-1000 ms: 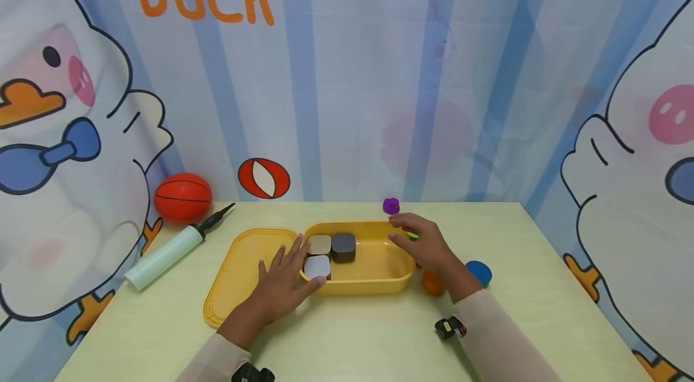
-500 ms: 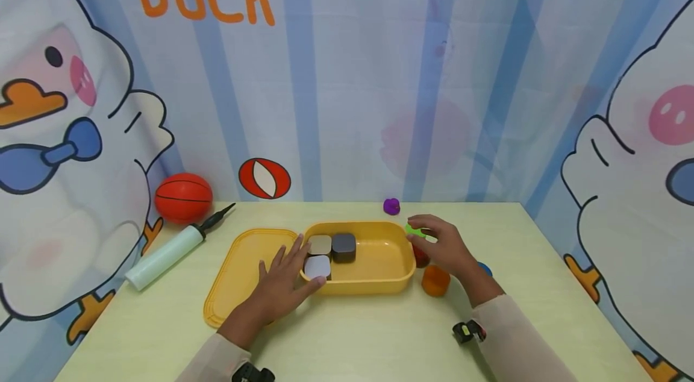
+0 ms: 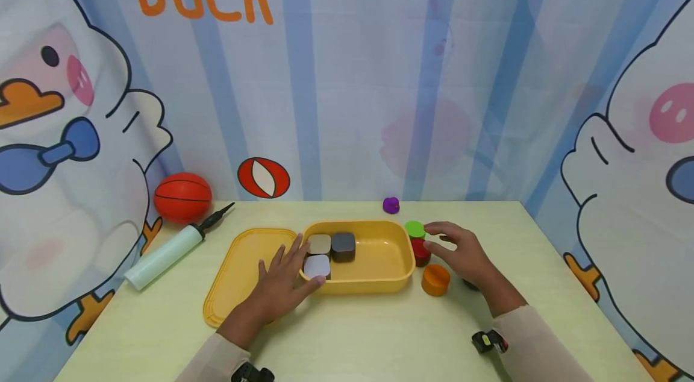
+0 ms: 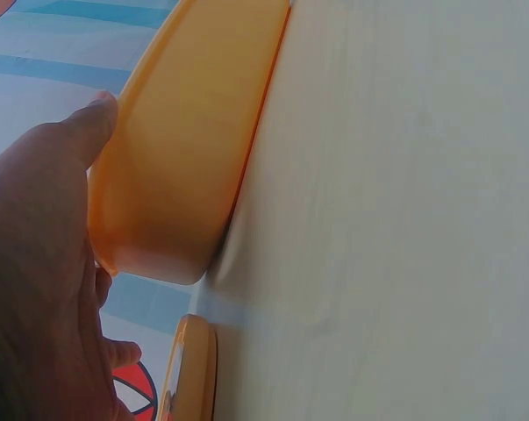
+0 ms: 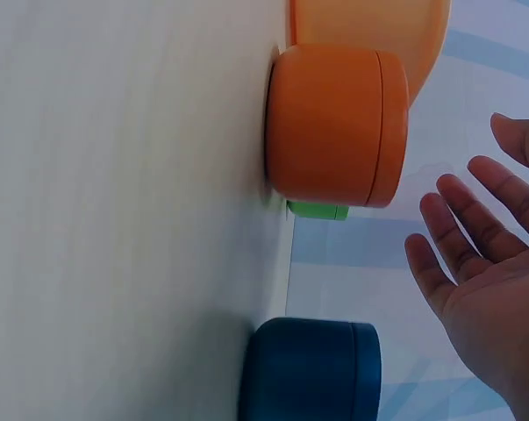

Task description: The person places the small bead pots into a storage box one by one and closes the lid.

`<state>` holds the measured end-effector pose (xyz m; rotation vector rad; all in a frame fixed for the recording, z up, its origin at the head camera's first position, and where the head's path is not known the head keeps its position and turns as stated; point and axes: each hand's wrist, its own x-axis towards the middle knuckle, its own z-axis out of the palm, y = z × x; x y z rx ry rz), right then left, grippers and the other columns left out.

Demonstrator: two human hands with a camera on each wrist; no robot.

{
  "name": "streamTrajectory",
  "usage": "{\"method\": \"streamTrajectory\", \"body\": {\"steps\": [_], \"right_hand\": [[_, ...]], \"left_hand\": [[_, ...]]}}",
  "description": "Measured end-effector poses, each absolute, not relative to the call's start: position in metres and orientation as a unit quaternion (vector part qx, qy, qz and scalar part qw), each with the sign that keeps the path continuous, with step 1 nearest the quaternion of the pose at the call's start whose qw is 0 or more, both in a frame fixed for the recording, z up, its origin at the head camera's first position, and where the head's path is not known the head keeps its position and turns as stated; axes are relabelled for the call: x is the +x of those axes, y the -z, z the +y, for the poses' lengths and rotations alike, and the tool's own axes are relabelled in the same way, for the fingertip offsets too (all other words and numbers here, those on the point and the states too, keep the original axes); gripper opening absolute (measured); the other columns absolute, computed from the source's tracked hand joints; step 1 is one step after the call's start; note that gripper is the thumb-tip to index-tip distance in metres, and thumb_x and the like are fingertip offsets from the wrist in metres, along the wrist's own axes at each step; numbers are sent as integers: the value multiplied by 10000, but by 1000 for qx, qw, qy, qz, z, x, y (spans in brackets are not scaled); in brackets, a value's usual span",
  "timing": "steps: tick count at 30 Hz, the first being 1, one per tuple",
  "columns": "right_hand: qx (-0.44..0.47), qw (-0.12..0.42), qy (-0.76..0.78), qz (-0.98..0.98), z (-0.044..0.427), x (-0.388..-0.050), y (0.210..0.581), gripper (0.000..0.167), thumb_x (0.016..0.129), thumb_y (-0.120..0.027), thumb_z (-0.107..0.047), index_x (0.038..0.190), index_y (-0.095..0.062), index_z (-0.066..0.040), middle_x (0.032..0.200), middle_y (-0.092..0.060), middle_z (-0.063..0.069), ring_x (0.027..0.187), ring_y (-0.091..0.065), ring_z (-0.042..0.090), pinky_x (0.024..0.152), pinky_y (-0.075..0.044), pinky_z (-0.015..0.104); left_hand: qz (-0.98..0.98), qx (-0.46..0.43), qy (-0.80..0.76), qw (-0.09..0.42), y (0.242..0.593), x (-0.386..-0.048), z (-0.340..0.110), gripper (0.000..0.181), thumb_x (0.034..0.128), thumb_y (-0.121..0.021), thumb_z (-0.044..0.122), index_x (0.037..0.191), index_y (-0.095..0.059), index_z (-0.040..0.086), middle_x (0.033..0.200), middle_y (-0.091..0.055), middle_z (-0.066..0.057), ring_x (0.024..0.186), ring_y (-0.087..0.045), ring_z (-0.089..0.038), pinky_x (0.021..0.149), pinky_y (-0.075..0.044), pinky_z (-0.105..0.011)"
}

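The yellow box (image 3: 379, 287) holds a beige block (image 3: 320, 244), a dark grey block (image 3: 344, 247) and a white block (image 3: 317, 266) at its left end. My left hand (image 3: 279, 288) rests with spread fingers on the box's left edge; its thumb touches the rim of the box (image 4: 172, 158) in the left wrist view. My right hand (image 3: 463, 252), fingers apart and holding nothing, hovers right of a green piece (image 3: 415, 229) and a red piece (image 3: 420, 252). Nearer me stands an orange round piece (image 3: 435, 280), large beside the right hand (image 5: 501, 254) in the right wrist view.
A yellow lid (image 3: 233, 270) lies left of the box. Farther left are a pump (image 3: 165, 256) and a red ball (image 3: 183, 197). A small purple thing (image 3: 391, 205) is at the table's back edge. A blue round piece (image 5: 312, 373) stands beyond the orange one.
My right hand has moved right, from over the box's right end to beyond the green and red pieces, uncovering them. My left hand has stayed in place.
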<state>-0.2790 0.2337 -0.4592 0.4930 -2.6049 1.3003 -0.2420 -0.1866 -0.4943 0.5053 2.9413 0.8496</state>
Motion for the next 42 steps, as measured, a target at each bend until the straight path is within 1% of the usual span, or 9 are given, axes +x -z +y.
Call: {"method": "streamTrajectory", "body": {"steps": [8, 12, 16, 18, 24, 27, 31, 37, 42], "right_hand": [[150, 98, -404, -897, 250, -270, 467, 342, 1043, -764, -211, 1366, -757, -98, 1466, -703, 180, 1428, -588, 466, 1175, -454, 731], [144, 87, -399, -901, 254, -267, 469, 348, 1042, -768, -232, 1368, -759, -111, 1472, -702, 176, 1438, -580, 465, 1183, -439, 738], [159, 77, -399, -900, 261, -262, 471, 351, 1024, -790, -234, 1347, -771, -97, 1443, -715, 176, 1412, -597, 471, 1171, -427, 766], [179, 78, -397, -897, 266, -261, 472, 337, 1015, -798, -210, 1325, -781, -80, 1408, -733, 170, 1381, -616, 469, 1155, -445, 761], [258, 88, -377, -885, 276, -262, 476, 279, 976, -833, -152, 1245, -826, -75, 1324, -778, 104, 1289, -647, 393, 1092, -538, 654], [284, 95, -368, -880, 279, -265, 477, 280, 936, -870, -134, 1207, -843, -69, 1297, -794, 107, 1285, -637, 402, 1079, -526, 703], [298, 80, -371, -876, 282, -268, 481, 311, 904, -902, -141, 1199, -847, -61, 1284, -807, 114, 1310, -615, 437, 1091, -483, 765], [307, 58, -362, -878, 284, -268, 484, 297, 893, -916, -165, 1184, -866, -129, 1271, -813, 83, 1294, -634, 413, 1093, -505, 700], [307, 48, -355, -882, 286, -267, 484, 293, 888, -921, -178, 1175, -872, -142, 1253, -819, 83, 1267, -657, 416, 1088, -510, 692]], "left_hand": [[947, 163, -277, 12, 494, -241, -186, 907, 1065, -540, 692, 1773, -201, 238, 1871, -37, 9, 1694, -95, -533, 1200, 33, -920], [945, 165, -284, 2, 495, -241, -184, 902, 1062, -555, 683, 1766, -239, 217, 1871, -85, -26, 1685, -118, -550, 1191, 21, -928], [943, 167, -287, 8, 495, -242, -183, 904, 1061, -554, 688, 1768, -234, 224, 1871, -77, -11, 1691, -104, -538, 1199, 32, -919], [944, 167, -285, 15, 495, -243, -183, 905, 1062, -547, 693, 1771, -217, 238, 1871, -53, 9, 1697, -88, -528, 1206, 43, -912], [948, 166, -272, 16, 494, -245, -186, 894, 1074, -530, 684, 1775, -190, 245, 1870, -15, 20, 1699, -76, -522, 1205, 34, -914], [947, 166, -276, 15, 492, -245, -186, 894, 1076, -528, 681, 1775, -182, 244, 1869, -11, 21, 1697, -75, -526, 1204, 38, -914], [946, 163, -280, 18, 492, -244, -187, 898, 1072, -531, 688, 1775, -184, 252, 1869, -10, 28, 1697, -74, -526, 1202, 43, -916], [947, 159, -279, 20, 495, -242, -188, 897, 1069, -526, 699, 1775, -181, 268, 1867, -2, 46, 1700, -75, -517, 1205, 41, -912], [946, 160, -281, 17, 496, -243, -187, 899, 1066, -527, 702, 1774, -193, 261, 1868, -12, 41, 1699, -81, -521, 1204, 42, -914]]}}
